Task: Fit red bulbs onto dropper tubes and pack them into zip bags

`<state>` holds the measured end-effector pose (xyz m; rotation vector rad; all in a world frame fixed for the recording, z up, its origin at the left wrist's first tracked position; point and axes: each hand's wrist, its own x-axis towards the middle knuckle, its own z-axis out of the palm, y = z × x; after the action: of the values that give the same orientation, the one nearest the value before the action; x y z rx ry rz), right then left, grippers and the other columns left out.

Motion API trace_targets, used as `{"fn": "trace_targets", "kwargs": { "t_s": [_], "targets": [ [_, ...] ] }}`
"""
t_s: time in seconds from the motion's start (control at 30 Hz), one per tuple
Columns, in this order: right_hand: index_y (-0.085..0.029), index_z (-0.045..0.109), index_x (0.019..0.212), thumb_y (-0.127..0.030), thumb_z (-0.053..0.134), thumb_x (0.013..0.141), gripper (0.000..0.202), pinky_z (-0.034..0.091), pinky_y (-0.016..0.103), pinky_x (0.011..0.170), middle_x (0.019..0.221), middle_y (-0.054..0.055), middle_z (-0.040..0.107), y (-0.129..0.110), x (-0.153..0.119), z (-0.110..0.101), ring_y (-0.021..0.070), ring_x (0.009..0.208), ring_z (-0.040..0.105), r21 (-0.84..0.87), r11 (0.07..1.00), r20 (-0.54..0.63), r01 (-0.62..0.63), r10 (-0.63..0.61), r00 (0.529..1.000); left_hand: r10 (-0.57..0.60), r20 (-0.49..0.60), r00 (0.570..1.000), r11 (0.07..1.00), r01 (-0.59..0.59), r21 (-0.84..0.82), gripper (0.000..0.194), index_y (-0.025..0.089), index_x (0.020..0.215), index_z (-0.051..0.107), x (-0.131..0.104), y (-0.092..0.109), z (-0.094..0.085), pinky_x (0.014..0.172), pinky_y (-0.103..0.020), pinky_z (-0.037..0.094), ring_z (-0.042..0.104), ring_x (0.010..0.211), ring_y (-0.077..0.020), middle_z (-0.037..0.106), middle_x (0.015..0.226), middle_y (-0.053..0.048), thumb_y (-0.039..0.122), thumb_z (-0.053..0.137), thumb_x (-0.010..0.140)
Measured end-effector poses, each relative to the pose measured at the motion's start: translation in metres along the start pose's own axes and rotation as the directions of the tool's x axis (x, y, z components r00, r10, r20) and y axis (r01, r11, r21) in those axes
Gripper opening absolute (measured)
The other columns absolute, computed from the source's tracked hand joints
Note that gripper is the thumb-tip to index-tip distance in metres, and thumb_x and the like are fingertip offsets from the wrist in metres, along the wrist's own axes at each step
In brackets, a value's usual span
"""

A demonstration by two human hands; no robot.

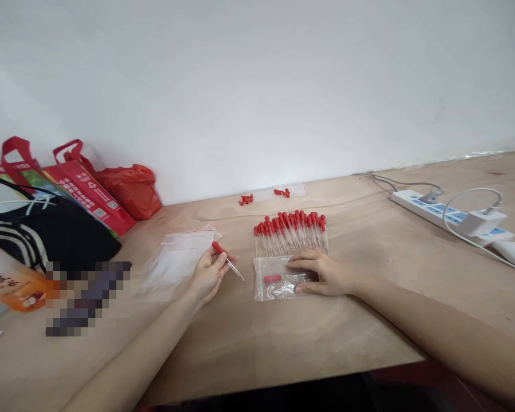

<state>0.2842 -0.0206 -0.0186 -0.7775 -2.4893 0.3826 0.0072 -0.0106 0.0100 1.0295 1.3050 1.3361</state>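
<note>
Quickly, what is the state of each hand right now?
Left hand: closed, holding a red-topped dropper.
Right hand: open, on the clear bag.

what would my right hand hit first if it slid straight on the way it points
Your right hand would probably meet the red bulb in or on the clear bag first, though depth is unclear.

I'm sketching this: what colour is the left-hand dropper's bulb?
The left hand holds a dropper with a red bulb, as the head view shows.
</note>
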Motion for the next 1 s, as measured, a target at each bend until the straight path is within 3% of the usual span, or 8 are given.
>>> {"fn": "trace_targets", "kwargs": {
  "t_s": [0.07, 0.27, 0.5, 0.57, 0.63, 0.77, 0.9, 1.0],
  "targets": [
    [-0.017, 0.052, 0.113, -0.047, 0.056, 0.073, 0.05, 0.041, 0.038, 0.086, 0.111, 0.011, 0.055, 0.0, 0.0, 0.0, 0.0218, 0.1, 0.052, 0.001, 1.0, -0.001, -0.001, 0.001, 1.0, 0.007, -0.004, 1.0, 0.992, -0.008, -0.129, 0.013, 0.016, 0.074, 0.043, -0.006, -0.006, 0.003, 0.082, -0.034, 0.048, 0.059, 0.068, -0.0089, 0.051, 0.07, 0.003, 0.006, 0.051, 0.072],
    [-0.016, 0.053, 0.113, -0.047, 0.056, 0.073, 0.05, 0.041, 0.039, 0.086, 0.11, 0.011, 0.055, -0.001, 0.0, -0.001, 0.0223, 0.101, 0.052, -0.003, 1.0, -0.001, -0.004, 0.004, 1.0, 0.147, -0.013, 0.989, 0.968, -0.147, -0.204, 0.042, 0.028, 0.098, 0.029, -0.01, -0.017, 0.006, 0.085, -0.041, 0.045, 0.062, 0.074, -0.009, 0.048, 0.077, 0.009, 0.011, 0.054, 0.069],
    [-0.018, 0.052, 0.114, -0.047, 0.056, 0.073, 0.05, 0.041, 0.039, 0.086, 0.111, 0.011, 0.055, -0.002, -0.001, -0.001, 0.0227, 0.102, 0.051, -0.004, 1.0, -0.006, -0.008, 0.008, 1.0, 0.131, -0.024, 0.991, 0.974, -0.133, -0.185, 0.037, 0.025, 0.089, 0.028, -0.015, -0.021, 0.01, 0.083, -0.039, 0.046, 0.063, 0.08, -0.0124, 0.047, 0.078, 0.009, 0.016, 0.057, 0.067],
    [-0.017, 0.052, 0.114, -0.047, 0.056, 0.073, 0.05, 0.041, 0.039, 0.086, 0.111, 0.011, 0.055, -0.002, -0.001, -0.001, 0.0225, 0.101, 0.051, -0.003, 1.0, -0.005, -0.007, 0.007, 1.0, 0.136, 0.004, 0.991, 0.987, -0.135, -0.093, 0.036, 0.023, 0.087, 0.032, -0.018, -0.022, 0.01, 0.08, -0.037, 0.047, 0.062, 0.08, -0.0129, 0.049, 0.077, 0.007, 0.02, 0.06, 0.065],
    [-0.017, 0.052, 0.114, -0.047, 0.056, 0.073, 0.051, 0.041, 0.038, 0.086, 0.111, 0.011, 0.055, -0.001, -0.001, -0.001, 0.0223, 0.101, 0.051, -0.004, 1.0, -0.002, -0.008, 0.008, 1.0, 0.15, 0.065, 0.987, 0.981, -0.156, 0.111, 0.031, 0.019, 0.084, 0.04, -0.021, -0.022, 0.007, 0.077, -0.032, 0.047, 0.059, 0.077, -0.0122, 0.051, 0.075, 0.005, 0.026, 0.063, 0.064],
    [-0.017, 0.052, 0.114, -0.047, 0.055, 0.073, 0.051, 0.041, 0.038, 0.086, 0.111, 0.011, 0.055, 0.0, -0.001, 0.0, 0.0224, 0.101, 0.051, -0.016, 1.0, 0.003, -0.007, 0.007, 1.0, 0.149, 0.262, 0.954, 0.848, -0.259, 0.463, 0.022, 0.015, 0.073, 0.057, -0.026, -0.017, -0.001, 0.064, -0.027, 0.047, 0.054, 0.066, -0.0119, 0.053, 0.071, 0.0, 0.033, 0.063, 0.064],
    [-0.018, 0.052, 0.114, -0.047, 0.055, 0.073, 0.051, 0.04, 0.039, 0.086, 0.111, 0.011, 0.055, -0.001, -0.001, 0.0, 0.0226, 0.101, 0.051, -0.019, 1.0, -0.011, 0.0, -0.001, 1.0, 0.231, 0.362, 0.903, 0.752, -0.402, 0.522, 0.02, 0.019, 0.077, 0.066, -0.03, -0.01, -0.005, 0.066, -0.027, 0.049, 0.053, 0.072, -0.0133, 0.049, 0.079, -0.002, 0.035, 0.06, 0.067],
    [-0.018, 0.052, 0.114, -0.047, 0.056, 0.073, 0.051, 0.041, 0.039, 0.086, 0.111, 0.011, 0.055, -0.001, -0.001, -0.001, 0.0225, 0.101, 0.052, -0.015, 1.0, -0.013, 0.006, -0.006, 1.0, 0.221, 0.42, 0.88, 0.766, -0.423, 0.485, 0.025, 0.022, 0.091, 0.064, -0.034, -0.009, -0.001, 0.073, -0.03, 0.049, 0.055, 0.077, -0.0135, 0.049, 0.081, -0.002, 0.031, 0.057, 0.069]
  ]
}}
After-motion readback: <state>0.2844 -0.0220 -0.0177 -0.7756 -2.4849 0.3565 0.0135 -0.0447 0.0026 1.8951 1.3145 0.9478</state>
